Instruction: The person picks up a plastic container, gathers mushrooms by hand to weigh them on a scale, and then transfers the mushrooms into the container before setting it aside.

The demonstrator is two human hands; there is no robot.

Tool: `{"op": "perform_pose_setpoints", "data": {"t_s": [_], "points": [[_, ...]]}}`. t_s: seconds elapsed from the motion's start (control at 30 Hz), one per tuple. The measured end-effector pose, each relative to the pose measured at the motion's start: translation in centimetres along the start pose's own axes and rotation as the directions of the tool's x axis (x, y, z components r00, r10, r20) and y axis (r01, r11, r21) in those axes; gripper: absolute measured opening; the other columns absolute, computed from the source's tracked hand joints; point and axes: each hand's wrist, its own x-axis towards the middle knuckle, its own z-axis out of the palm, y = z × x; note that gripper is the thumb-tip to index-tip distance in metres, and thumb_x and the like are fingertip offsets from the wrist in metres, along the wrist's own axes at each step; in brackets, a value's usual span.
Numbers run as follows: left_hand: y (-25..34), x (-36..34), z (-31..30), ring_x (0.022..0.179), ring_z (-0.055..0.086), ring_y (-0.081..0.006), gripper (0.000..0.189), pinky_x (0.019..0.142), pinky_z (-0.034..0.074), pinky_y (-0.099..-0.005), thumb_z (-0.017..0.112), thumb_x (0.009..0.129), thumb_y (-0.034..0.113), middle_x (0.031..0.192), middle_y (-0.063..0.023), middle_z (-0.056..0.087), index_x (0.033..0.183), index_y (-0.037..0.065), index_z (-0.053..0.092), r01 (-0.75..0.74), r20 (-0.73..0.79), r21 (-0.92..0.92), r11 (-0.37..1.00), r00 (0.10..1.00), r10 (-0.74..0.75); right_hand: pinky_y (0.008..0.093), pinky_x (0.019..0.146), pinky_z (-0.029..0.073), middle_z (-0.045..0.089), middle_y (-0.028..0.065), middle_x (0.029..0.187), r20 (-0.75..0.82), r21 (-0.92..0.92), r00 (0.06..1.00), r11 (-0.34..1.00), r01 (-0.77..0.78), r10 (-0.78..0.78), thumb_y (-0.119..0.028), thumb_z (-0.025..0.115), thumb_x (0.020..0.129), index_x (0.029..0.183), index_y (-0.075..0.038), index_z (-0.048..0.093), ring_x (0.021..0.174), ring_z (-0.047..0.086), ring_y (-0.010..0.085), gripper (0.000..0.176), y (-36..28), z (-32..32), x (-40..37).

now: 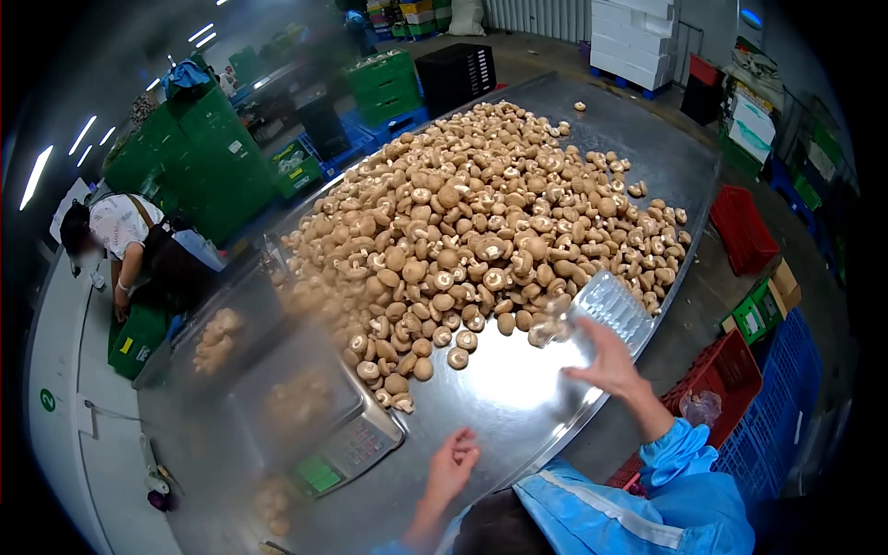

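Note:
A large heap of brown shiitake mushrooms [481,213] covers much of the metal table [499,421]. My right hand [610,363] is over the table's right side, thumb and fingers apart, with nothing visibly gripped. Just beyond its fingertips are a few blurred mushrooms [550,329]. A clear plastic tray [614,311] lies tilted at the heap's edge, close behind this hand. My left hand [452,462] hovers above the bare metal near the front edge, fingers loosely bent and holding nothing visible. To its left stands a weighing scale [356,446], with blurred mushrooms [301,396] on its platform.
Red crates [726,375] and a blue pallet [772,416] lie on the floor beyond the table's right edge. At the left, a person [125,231] bends over a green crate [141,335]. More green crates [384,88] stand behind the table. The lens is smeared at left.

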Motion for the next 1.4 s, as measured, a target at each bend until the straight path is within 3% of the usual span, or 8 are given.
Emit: {"op": "perform_pose_setpoints", "data": {"t_s": [0.1, 0.17, 0.3, 0.47, 0.7, 0.87, 1.13, 1.4], "points": [[5.1, 2.5, -0.2, 0.093, 0.065, -0.0136, 0.041, 0.079, 0.052, -0.0257, 0.065, 0.092, 0.006, 0.113, -0.0119, 0.065, 0.13, 0.0, 0.052, -0.161, -0.148, 0.197, 0.967, 0.97, 0.191, 0.0402, 0.097, 0.047, 0.062, 0.0199, 0.123, 0.686, 0.355, 0.722, 0.908, -0.225, -0.09, -0.049, 0.074, 0.078, 0.144, -0.002, 0.042, 0.112, 0.06, 0.0298, 0.087, -3.8, 3.8, -1.3], [7.2, 4.1, -0.6, 0.087, 0.065, -0.0134, 0.037, 0.076, 0.052, -0.0249, 0.064, 0.093, 0.006, 0.106, -0.011, 0.068, 0.128, 0.0, 0.054, -0.376, -0.186, 0.48, 0.793, 0.84, 0.51, 0.0386, 0.1, 0.046, 0.06, 0.0185, 0.128, 0.76, 0.614, 0.549, 0.66, -0.432, -0.347, -0.044, 0.068, 0.084, 0.145, -0.001, 0.039, 0.114, 0.06, 0.0273, 0.08, -5.6, 7.8, -3.5], [5.6, 4.4, -3.8, 0.075, 0.066, -0.0139, 0.022, 0.065, 0.053, -0.0249, 0.058, 0.097, 0.008, 0.087, -0.0086, 0.069, 0.116, -0.001, 0.058, 0.015, 0.064, 0.026, 1.0, 0.998, -0.017, 0.0375, 0.106, 0.042, 0.057, 0.0219, 0.133, 0.697, 0.573, 0.38, 0.154, -0.805, -0.608, -0.057, 0.05, 0.093, 0.15, -0.003, 0.032, 0.119, 0.057, 0.0277, 0.08, -5.1, 11.8, -4.4], [3.8, 3.5, -3.7, 0.065, 0.068, -0.0191, 0.017, 0.051, 0.054, -0.0284, 0.049, 0.101, 0.012, 0.084, -0.0133, 0.066, 0.109, -0.001, 0.054, 0.245, -0.027, -0.14, 0.959, 0.967, -0.252, 0.0406, 0.102, 0.047, 0.059, 0.0208, 0.13, 0.861, 0.455, 0.44, -0.002, -0.89, -0.256, -0.068, 0.031, 0.097, 0.147, -0.004, 0.038, 0.116, 0.062, 0.0298, 0.081, -4.0, 11.7, -4.2], [-0.2, 4.0, -2.5, 0.064, 0.068, -0.0287, 0.021, 0.05, 0.056, -0.0326, 0.041, 0.104, 0.015, 0.093, -0.0196, 0.063, 0.117, -0.002, 0.044, 0.251, -0.207, -0.428, 0.868, 0.908, -0.365, 0.0372, 0.081, 0.057, 0.068, 0.0172, 0.111, 0.802, 0.571, 0.569, 0.048, -0.82, 0.184, -0.061, 0.022, 0.102, 0.141, -0.004, 0.042, 0.092, 0.07, 0.0253, 0.072, -2.0, 13.7, -2.8], [-1.1, 5.4, -2.4, 0.064, 0.068, -0.0298, 0.023, 0.05, 0.057, -0.0342, 0.04, 0.104, 0.016, 0.105, -0.0232, 0.061, 0.12, -0.001, 0.04, 0.233, -0.262, -0.422, 0.876, 0.894, -0.364, 0.0254, 0.05, 0.05, 0.066, 0.0123, 0.088, 0.696, 0.531, 0.684, 0.484, -0.695, 0.219, -0.015, 0.043, 0.102, 0.14, -0.002, 0.038, 0.06, 0.064, 0.0143, 0.041, -3.5, 13.6, -2.1], [-4.6, 6.8, -2.0, 0.06, 0.065, -0.0296, 0.027, 0.043, 0.05, -0.0302, 0.046, 0.099, 0.007, 0.111, -0.0222, 0.061, 0.123, -0.001, 0.039, 0.429, -0.029, -0.628, 0.65, 0.821, -0.57, 0.0299, 0.043, 0.045, 0.063, 0.0081, 0.068, 0.666, 0.426, 0.657, 0.543, -0.724, 0.353, -0.006, 0.043, 0.094, 0.131, -0.001, 0.048, 0.046, 0.055, 0.014, 0.038, -0.4, 17.1, -0.8], [-2.8, 21.0, -4.6, 0.054, 0.059, -0.0218, 0.017, 0.042, 0.043, -0.027, 0.041, 0.096, 0.001, 0.09, -0.0166, 0.063, 0.11, -0.002, 0.049, 0.234, -0.286, -0.556, 0.797, 0.847, -0.448, 0.0383, 0.047, 0.047, 0.063, 0.0165, 0.066, 0.36, 0.54, 0.83, 0.631, -0.557, 0.425, -0.007, 0.047, 0.094, 0.108, 0.005, 0.055, 0.046, 0.058, 0.0234, 0.02, -1.4, 23.8, 11.5]]}}
